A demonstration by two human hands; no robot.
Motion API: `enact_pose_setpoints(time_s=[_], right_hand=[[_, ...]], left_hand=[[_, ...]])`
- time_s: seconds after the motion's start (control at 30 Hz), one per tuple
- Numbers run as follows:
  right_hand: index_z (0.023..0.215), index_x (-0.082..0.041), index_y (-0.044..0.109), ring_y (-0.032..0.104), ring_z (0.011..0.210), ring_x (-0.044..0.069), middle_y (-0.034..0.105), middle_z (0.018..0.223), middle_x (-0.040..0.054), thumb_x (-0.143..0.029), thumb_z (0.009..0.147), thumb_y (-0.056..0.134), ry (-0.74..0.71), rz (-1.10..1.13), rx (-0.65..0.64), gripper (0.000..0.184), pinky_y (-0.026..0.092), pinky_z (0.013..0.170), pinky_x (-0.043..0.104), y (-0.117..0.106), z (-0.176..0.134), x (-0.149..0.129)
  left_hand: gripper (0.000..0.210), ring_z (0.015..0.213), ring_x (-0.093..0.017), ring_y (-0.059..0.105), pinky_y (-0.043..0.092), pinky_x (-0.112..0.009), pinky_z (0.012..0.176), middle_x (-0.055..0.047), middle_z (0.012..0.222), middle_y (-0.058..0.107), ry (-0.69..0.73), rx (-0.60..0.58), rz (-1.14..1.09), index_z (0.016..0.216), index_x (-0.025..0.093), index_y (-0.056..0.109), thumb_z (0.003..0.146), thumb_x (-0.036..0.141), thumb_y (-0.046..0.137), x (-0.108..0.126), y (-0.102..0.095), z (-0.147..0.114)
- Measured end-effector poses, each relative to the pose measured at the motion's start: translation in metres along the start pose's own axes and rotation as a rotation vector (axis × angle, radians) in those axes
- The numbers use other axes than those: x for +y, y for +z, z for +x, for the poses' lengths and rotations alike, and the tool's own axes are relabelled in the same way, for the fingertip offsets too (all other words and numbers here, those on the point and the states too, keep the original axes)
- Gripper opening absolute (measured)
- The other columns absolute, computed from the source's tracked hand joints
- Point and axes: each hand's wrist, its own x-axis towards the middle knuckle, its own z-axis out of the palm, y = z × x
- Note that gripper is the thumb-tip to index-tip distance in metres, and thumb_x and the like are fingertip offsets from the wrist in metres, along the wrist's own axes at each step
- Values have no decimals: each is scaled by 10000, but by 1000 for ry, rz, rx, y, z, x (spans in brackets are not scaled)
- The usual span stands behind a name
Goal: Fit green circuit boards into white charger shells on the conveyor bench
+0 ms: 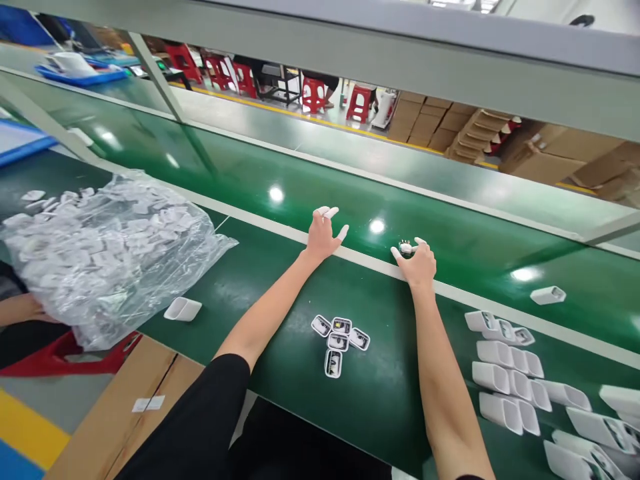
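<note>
The small white part (405, 247) sits over the green belt (280, 220), right of centre in the frame, directly between the thumb and forefinger of the right hand (416, 265). From that hand's palm it lies slightly toward the upper left, at the fingertips, with the thumb on its left side and the forefinger on its right; whether these already press on it or only straddle it cannot be told. The right hand is clearly the nearer one. The left hand (323, 235), near the centre of the frame, is well apart from the part, its fingers spread, thumb held away, and nothing in its grasp. Thin, dark-and-bright prongs on the part seem to point toward the top of the frame, while its pale body faces the bottom; its long axis looks to run roughly left to right, though it is too small to be certain. Below and between the forearms, a cluster of five filled housings (339, 343) lies on the green table (290, 393), open ends facing up. Rows of white housings (500, 378) stretch across the lower right, and a lone housing (548, 295) lies on the belt at the right.
</note>
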Motion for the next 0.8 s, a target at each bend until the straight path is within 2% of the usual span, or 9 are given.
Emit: enact_pose_setpoints(time_s=[0.07,0.2,0.3,0.5,0.57,0.67,0.73,0.8], right_hand=[[1520,-166,561,690,1221,416,756,1231,195,-689,948,666,-41,7,-11,782,522,1138,595,4,-5,-2],[1500,-212,624,607,1404,413,682,1491,210,-616,966,634,-273,18,-55,669,472,1213,577,9,-9,-6],[1445,-258,688,624,1389,374,715,1438,161,-551,1007,589,-385,24,-128,536,479,1204,544,10,-7,-7],[1127,-236,703,599,1249,396,667,1285,189,-654,984,609,-224,-2,-48,452,463,1168,614,9,-6,-9],[1031,-237,652,579,1253,398,642,1306,205,-662,989,602,-184,7,-38,429,448,1176,626,7,-5,-12],[989,-236,584,585,1263,377,624,1372,232,-633,992,626,-134,51,-25,399,451,1175,583,4,-4,-16],[1007,-244,561,626,1177,320,672,1290,193,-611,1020,620,-100,90,-23,372,487,1123,498,0,-4,-18],[1051,-256,553,655,1023,254,716,1124,108,-602,1063,591,-71,128,-34,349,516,999,391,-4,-4,-19]], left_hand=[[623,1474,-444,627,591,-656,1238,-264,1426,567,2,-4,16,1543,127,576,1081,526,702,0,1,0],[599,1496,-441,631,587,-642,1254,-253,1428,580,3,-27,21,1506,140,612,1090,564,689,1,0,0],[579,1463,-448,666,597,-647,1237,-265,1424,591,1,-43,11,1474,121,632,1103,564,671,3,-1,1],[517,1435,-454,699,627,-605,1196,-283,1409,606,-25,-89,0,1435,116,657,1105,513,680,11,-8,3],[503,1451,-449,688,620,-599,1207,-277,1424,599,-44,-106,-4,1437,130,653,1109,512,667,13,-10,5],[482,1478,-420,660,599,-571,1244,-262,1446,591,-79,-117,-24,1440,145,648,1089,474,683,17,-15,7],[484,1487,-405,640,580,-558,1275,-251,1459,589,-98,-120,-36,1439,158,645,1050,436,716,21,-18,7],[496,1502,-414,605,567,-573,1292,-251,1443,584,-104,-109,-33,1421,166,651,1006,423,740,22,-21,7]])
